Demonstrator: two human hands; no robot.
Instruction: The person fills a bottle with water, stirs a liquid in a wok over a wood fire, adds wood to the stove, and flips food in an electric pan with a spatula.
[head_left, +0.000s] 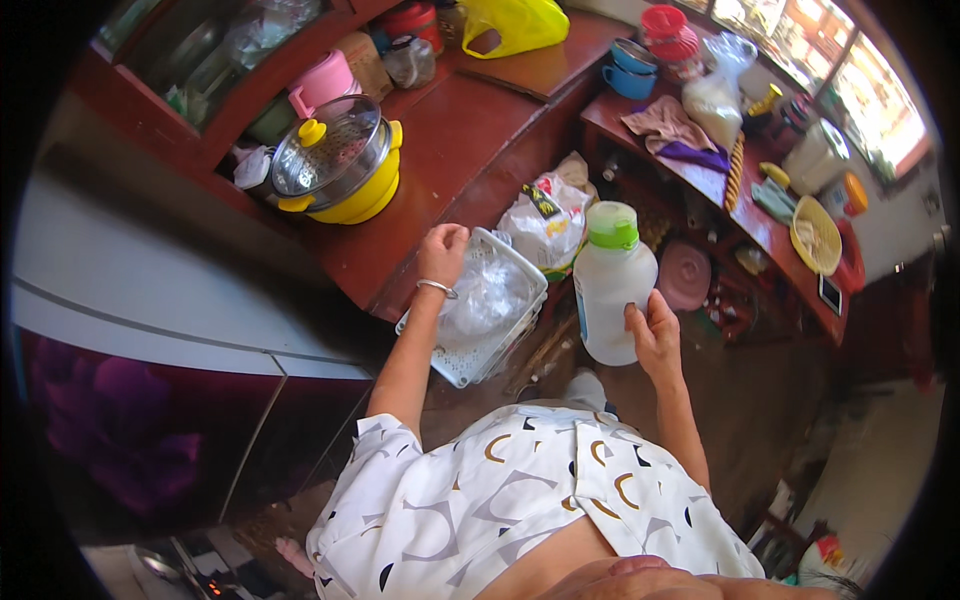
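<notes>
My right hand (658, 330) grips a large translucent plastic bottle (613, 300) low on its right side. A green lid (613, 226) tops the bottle, which is held roughly upright. My left hand (442, 253), with a bracelet at its wrist, has curled fingers at the upper left rim of a white plastic basket (459, 361). Whether those fingers grip the rim or something thin cannot be made out. Crumpled clear plastic bags (487, 296) lie in the basket. My left forearm covers part of its left side.
A yellow pot with a glass lid (349, 176) stands on the red wooden counter (442, 150). A stuffed plastic bag (547, 217) sits beyond the bottle. Right, a table holds blue cups (630, 71), a cloth (664, 124), a yellow basket (816, 236) and a phone (830, 294) near its edge.
</notes>
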